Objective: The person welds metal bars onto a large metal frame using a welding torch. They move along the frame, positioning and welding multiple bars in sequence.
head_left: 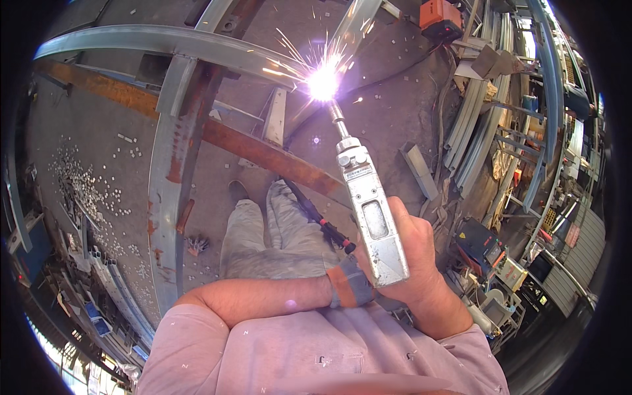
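My right hand (418, 247), bare, is wrapped round the grip of a silver handheld welding gun (376, 220). The gun's nozzle points away from me. At its tip a bright white-violet arc (322, 82) throws sparks at the joint of the galvanized steel beam (250, 52). My left hand (349, 283), in a grey and orange glove, lies across my body, just below and left of the gun. Its fingers are mostly hidden behind the gun and my right hand. A black cable (322, 224) with red bands runs from near the gloved hand over my legs.
A rusty cross beam (276, 158) and an upright steel post (174, 178) stand at left. An orange machine (440, 20) sits at the far right, near stacked metal channels (467, 141). A short metal offcut (419, 171) and scattered small pieces (85, 181) lie on the floor.
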`<action>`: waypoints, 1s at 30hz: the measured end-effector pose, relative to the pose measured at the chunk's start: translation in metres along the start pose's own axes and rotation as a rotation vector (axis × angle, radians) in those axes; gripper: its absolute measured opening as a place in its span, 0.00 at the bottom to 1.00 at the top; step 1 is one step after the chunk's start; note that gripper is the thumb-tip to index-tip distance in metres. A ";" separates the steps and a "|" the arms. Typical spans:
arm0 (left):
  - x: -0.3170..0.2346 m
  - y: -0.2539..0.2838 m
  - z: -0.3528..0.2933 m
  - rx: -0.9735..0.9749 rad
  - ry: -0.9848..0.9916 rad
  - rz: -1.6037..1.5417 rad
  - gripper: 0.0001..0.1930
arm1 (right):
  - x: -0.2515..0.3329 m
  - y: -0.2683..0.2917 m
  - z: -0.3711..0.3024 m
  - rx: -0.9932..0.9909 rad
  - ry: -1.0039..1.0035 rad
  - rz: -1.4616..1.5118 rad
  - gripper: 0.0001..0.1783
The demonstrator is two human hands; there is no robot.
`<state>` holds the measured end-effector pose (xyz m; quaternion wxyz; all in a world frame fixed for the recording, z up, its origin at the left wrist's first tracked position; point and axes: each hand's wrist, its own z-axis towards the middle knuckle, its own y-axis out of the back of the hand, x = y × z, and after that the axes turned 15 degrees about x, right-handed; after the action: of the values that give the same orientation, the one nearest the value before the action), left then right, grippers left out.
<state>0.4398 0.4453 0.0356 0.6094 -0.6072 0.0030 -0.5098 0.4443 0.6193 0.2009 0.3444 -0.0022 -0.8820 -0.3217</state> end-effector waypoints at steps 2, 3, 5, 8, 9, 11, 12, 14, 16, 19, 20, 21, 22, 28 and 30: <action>0.001 0.001 0.000 0.001 -0.001 -0.009 0.22 | -0.001 0.000 -0.001 0.001 0.002 0.004 0.17; 0.001 0.002 0.000 0.001 -0.004 -0.012 0.22 | -0.001 -0.001 -0.001 0.001 0.003 0.014 0.17; 0.002 0.003 0.001 0.001 -0.007 -0.015 0.22 | -0.001 -0.001 -0.001 0.003 -0.006 0.009 0.17; 0.004 0.005 0.002 0.002 -0.016 -0.030 0.22 | -0.001 0.000 -0.003 0.011 -0.009 -0.003 0.17; 0.004 0.006 0.002 0.001 -0.020 -0.032 0.22 | -0.001 0.000 -0.003 0.017 -0.012 -0.001 0.17; 0.006 0.007 0.002 0.001 -0.023 -0.036 0.22 | -0.002 0.000 -0.003 0.013 0.002 0.010 0.17; 0.005 0.008 0.002 0.001 -0.025 -0.042 0.22 | -0.002 0.000 -0.003 0.015 -0.001 0.014 0.17; 0.007 0.009 0.001 -0.001 -0.030 -0.045 0.22 | -0.002 0.000 -0.004 0.011 0.011 0.017 0.17; 0.008 0.010 0.001 -0.002 -0.033 -0.054 0.22 | -0.003 -0.001 -0.005 0.006 0.007 0.025 0.17; 0.009 0.012 0.002 -0.002 -0.038 -0.061 0.22 | -0.003 -0.002 -0.006 -0.004 0.011 0.029 0.17; 0.009 0.012 0.002 -0.002 -0.040 -0.065 0.22 | -0.003 -0.002 -0.006 -0.003 0.014 0.027 0.17; 0.010 0.013 0.002 -0.002 -0.042 -0.069 0.22 | -0.003 -0.002 -0.006 -0.003 0.009 0.031 0.17; 0.010 0.013 0.002 -0.005 -0.043 -0.078 0.22 | -0.003 -0.002 -0.006 -0.004 0.018 0.025 0.17; 0.013 0.016 0.003 -0.006 -0.054 -0.103 0.22 | -0.005 -0.003 -0.009 0.000 0.022 0.019 0.17; 0.015 0.017 0.003 -0.006 -0.059 -0.117 0.22 | -0.006 -0.003 -0.010 0.004 0.019 0.004 0.17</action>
<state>0.4594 0.4337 0.0326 0.5766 -0.6231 -0.0489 -0.5262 0.4542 0.6128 0.2008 0.3533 -0.0003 -0.8793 -0.3195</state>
